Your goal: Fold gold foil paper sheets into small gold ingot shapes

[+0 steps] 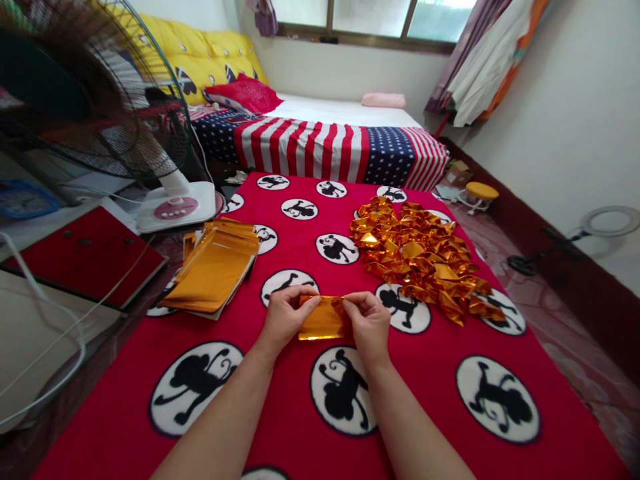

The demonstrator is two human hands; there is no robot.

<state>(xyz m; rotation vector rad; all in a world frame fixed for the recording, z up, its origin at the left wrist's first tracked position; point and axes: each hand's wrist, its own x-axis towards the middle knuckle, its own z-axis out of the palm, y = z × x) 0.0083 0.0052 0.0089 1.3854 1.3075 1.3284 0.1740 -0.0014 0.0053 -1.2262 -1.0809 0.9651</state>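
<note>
A folded sheet of gold foil paper (pixel 324 321) is held low over the red cloth, its long sides running left to right. My left hand (pixel 289 313) pinches its upper left corner between thumb and fingers. At the upper right corner my right hand (pixel 369 321) grips the same sheet in a like pinch. To the left lies a stack of flat gold foil sheets (pixel 215 263). On the right side of the cloth is a heap of folded gold foil pieces (pixel 417 250).
The red cloth (pixel 410 400) with monkey prints covers the table. A standing fan (pixel 175 200) is at the left beside a red box (pixel 83 250). Beyond the table is a bed (pixel 320 143). A yellow stool (pixel 481 191) and a ring-shaped lamp (pixel 610 221) stand right.
</note>
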